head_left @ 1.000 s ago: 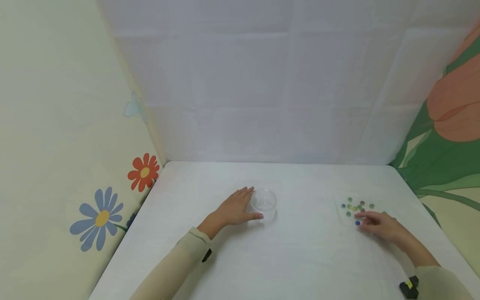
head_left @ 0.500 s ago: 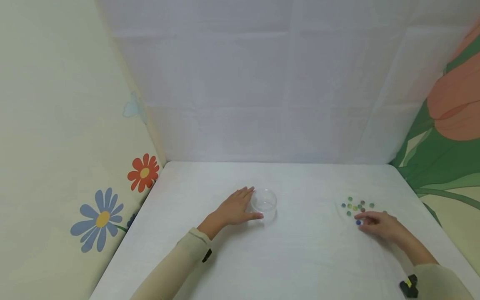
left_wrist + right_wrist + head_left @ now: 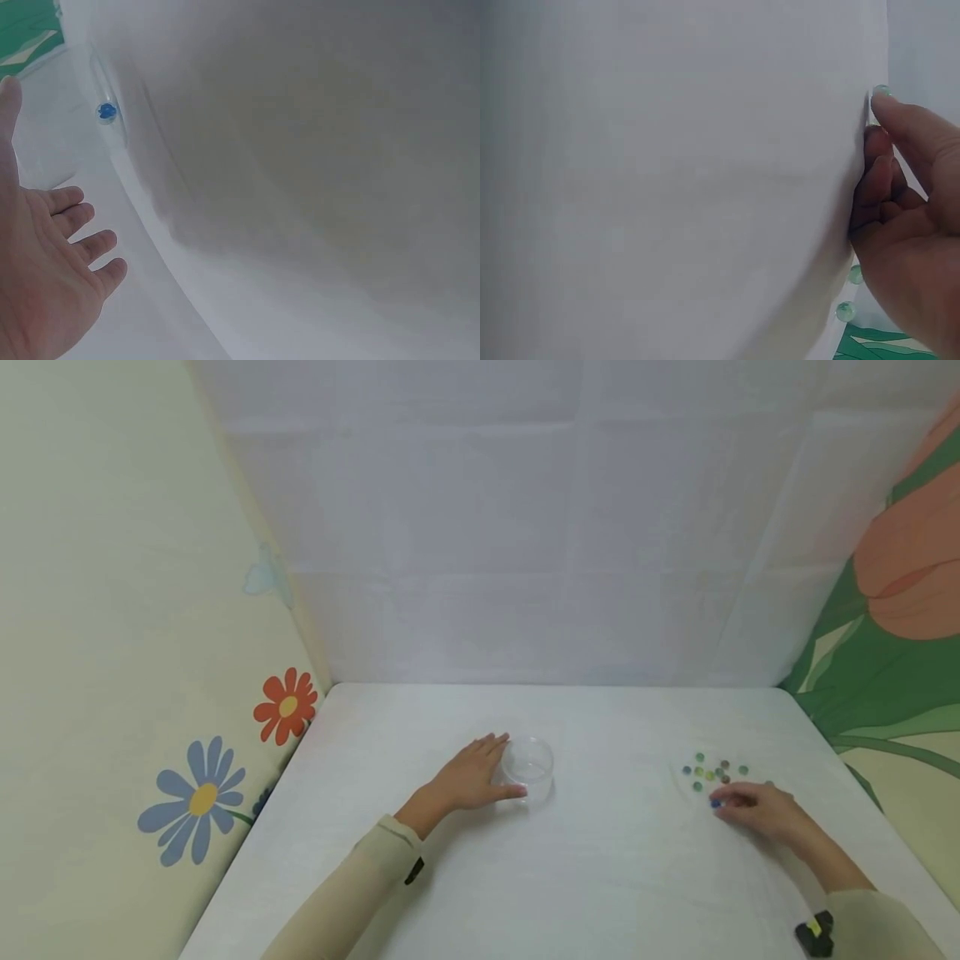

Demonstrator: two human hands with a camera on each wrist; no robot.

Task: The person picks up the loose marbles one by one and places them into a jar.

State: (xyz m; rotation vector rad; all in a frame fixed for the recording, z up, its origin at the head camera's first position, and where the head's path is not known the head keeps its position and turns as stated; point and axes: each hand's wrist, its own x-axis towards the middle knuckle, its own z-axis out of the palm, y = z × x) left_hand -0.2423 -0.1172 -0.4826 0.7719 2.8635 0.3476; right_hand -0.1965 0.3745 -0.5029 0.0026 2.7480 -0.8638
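In the head view, my left hand [image 3: 467, 777] rests against the left side of a clear round container [image 3: 528, 764], thumb and fingers extended around it. The left wrist view shows that palm [image 3: 45, 277] with relaxed fingers; a clear marble with blue inside [image 3: 106, 112] appears at the container's [image 3: 49, 127] edge, whether inside or behind it I cannot tell. My right hand [image 3: 761, 810] pinches a blue marble [image 3: 715, 804] between thumb and index finger. In the right wrist view the other fingers of the right hand [image 3: 915, 202] are curled, and a pale green marble [image 3: 883, 91] shows by the thumb tip.
Several green, yellow, blue and brownish marbles [image 3: 710, 775] lie just beyond my right hand, with a faint clear edge around them. The white table [image 3: 600, 877] meets a white backdrop [image 3: 525, 568], with painted walls [image 3: 202, 797] at both sides.
My right fingertips have closed in on the blue marble, which is now partly covered and has shifted very slightly. The left hand and the container have stayed still.
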